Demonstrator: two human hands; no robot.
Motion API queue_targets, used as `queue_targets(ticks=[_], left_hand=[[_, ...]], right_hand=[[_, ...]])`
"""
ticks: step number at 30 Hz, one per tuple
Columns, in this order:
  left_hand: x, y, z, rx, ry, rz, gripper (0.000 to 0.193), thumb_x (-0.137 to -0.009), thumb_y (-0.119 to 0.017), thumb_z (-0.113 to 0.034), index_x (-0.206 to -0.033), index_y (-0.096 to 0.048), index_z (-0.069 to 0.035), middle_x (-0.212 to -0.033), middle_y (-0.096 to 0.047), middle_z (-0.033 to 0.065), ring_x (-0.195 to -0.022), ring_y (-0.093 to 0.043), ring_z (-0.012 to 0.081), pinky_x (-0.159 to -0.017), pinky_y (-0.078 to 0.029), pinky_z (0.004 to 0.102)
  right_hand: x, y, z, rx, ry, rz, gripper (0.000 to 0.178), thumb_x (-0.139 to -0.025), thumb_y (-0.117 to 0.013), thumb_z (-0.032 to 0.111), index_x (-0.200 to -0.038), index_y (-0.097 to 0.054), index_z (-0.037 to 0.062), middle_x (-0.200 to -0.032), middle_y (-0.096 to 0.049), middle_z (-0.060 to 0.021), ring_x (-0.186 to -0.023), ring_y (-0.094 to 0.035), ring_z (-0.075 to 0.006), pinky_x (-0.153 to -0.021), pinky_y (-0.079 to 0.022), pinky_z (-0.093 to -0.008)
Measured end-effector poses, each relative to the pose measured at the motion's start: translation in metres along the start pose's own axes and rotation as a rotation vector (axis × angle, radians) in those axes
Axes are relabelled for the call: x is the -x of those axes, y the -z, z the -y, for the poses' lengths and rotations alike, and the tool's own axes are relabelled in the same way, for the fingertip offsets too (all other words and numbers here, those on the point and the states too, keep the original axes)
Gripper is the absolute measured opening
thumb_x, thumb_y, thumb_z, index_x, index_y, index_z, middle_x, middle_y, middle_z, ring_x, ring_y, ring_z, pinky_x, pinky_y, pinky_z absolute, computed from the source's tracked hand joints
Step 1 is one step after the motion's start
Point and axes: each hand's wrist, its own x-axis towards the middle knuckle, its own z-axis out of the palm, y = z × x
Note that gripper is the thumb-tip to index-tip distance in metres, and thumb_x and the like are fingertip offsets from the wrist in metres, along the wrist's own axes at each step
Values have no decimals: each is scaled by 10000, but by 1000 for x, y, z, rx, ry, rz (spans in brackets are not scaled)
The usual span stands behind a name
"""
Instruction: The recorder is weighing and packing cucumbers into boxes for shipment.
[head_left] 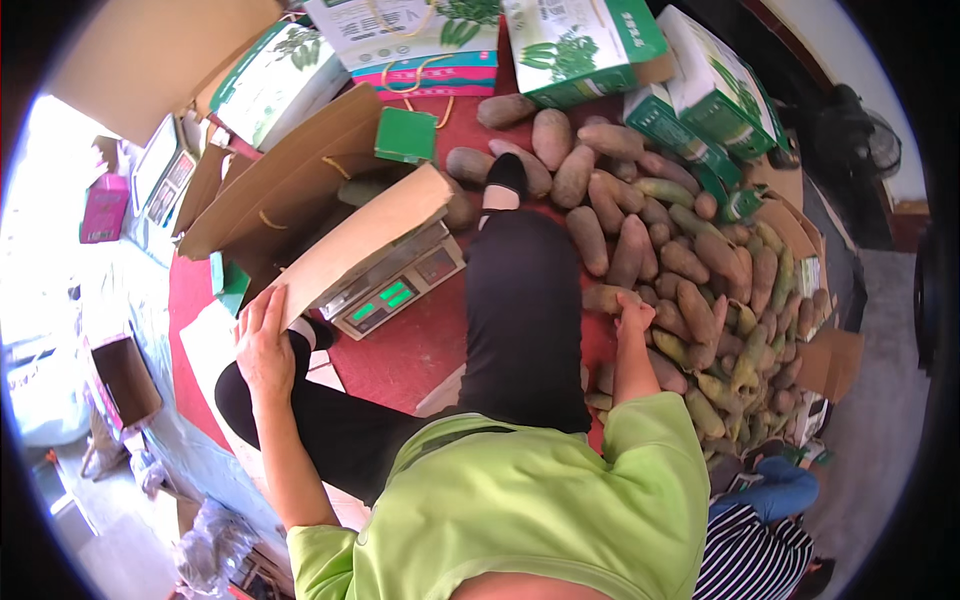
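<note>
At the lower corner of a brown cardboard flap [370,235], my left hand [265,345] grips the edge, its thumb not clearly seen. The flap belongs to an open carton [290,165] lying on a digital scale [400,285] with lit green displays. A darker radish shows partly inside the carton. My right hand [635,315] is closed around one end of a long, soil-stained radish [603,298]. That radish lies at the near-left side of a large heap of radishes [690,265], brownish and green, beside my leg.
Printed green-and-white cartons [575,45] stand along the far side of the red mat [400,365]. At the left are another scale [172,170], a pink box [104,208] and an open box [125,380]. A person in a striped top [755,555] is at the lower right.
</note>
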Motion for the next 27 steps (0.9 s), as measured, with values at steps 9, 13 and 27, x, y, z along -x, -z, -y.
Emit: queue_targets(ticks=[9,13,27], left_hand=[[0,5,7,0,-43,-36,439,-774,-536,-8,-1197,-599,-108,-1188,-580,60,-1111,-527,276,-961,-401,397],[-2,8,4,14,-43,-40,468,-759,-560,-5,-1211,-592,-122,-1182,-585,49,-1098,-537,268,-956,-406,389],[0,-1,10,-10,-40,-19,522,-768,-516,19,-1249,-577,-174,-1224,-578,39,-1139,-537,254,-965,-405,389]], right_hand=[[107,-56,87,373,979,368,578,-610,-814,27,-1108,-523,41,-1041,-570,-72,-965,-549,-185,-839,-470,-331],[205,-70,183,194,1106,555,541,-648,-797,21,-1111,-517,38,-1023,-578,-59,-933,-566,-148,-795,-500,-299],[420,-191,247,119,1435,1286,366,-767,-730,156,-1033,-551,-20,-945,-612,-108,-841,-594,-160,-758,-490,-287]])
